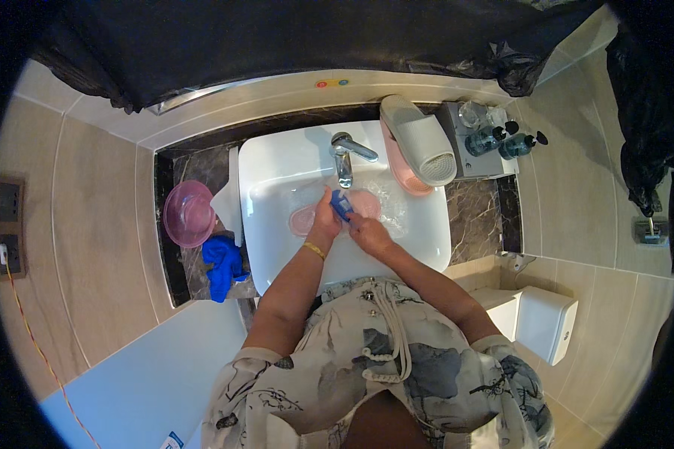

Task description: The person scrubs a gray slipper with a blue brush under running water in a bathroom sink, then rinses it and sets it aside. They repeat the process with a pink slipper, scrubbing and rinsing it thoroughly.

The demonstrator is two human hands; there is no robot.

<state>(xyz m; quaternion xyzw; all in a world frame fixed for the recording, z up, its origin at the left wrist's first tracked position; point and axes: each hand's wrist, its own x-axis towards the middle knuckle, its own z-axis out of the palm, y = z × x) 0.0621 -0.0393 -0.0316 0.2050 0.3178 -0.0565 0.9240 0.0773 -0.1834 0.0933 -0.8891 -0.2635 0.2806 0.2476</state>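
Observation:
Below the chrome faucet (pixel 344 160), my left hand (pixel 327 216) and my right hand (pixel 369 233) meet over a white washbasin (pixel 281 258). Between them is a small blue object (pixel 341 205), perhaps a brush; its exact kind cannot be told. The left hand holds it from the side, and the right fingers grip its lower end. Under the hands lie a pink slipper (pixel 302 220) on the left and another pink piece (pixel 365 203) on the right, in bubbly water. A grey slipper (pixel 421 140) rests over a pink slipper (pixel 407 174) on the basin's right back rim.
On the left of the marble counter stand a pink plastic basin (pixel 189 214) and a crumpled blue cloth (pixel 223 266). Two pump bottles (pixel 484 140) and a grey box (pixel 455 126) are at the back right. A toilet (pixel 545 322) stands at the lower right.

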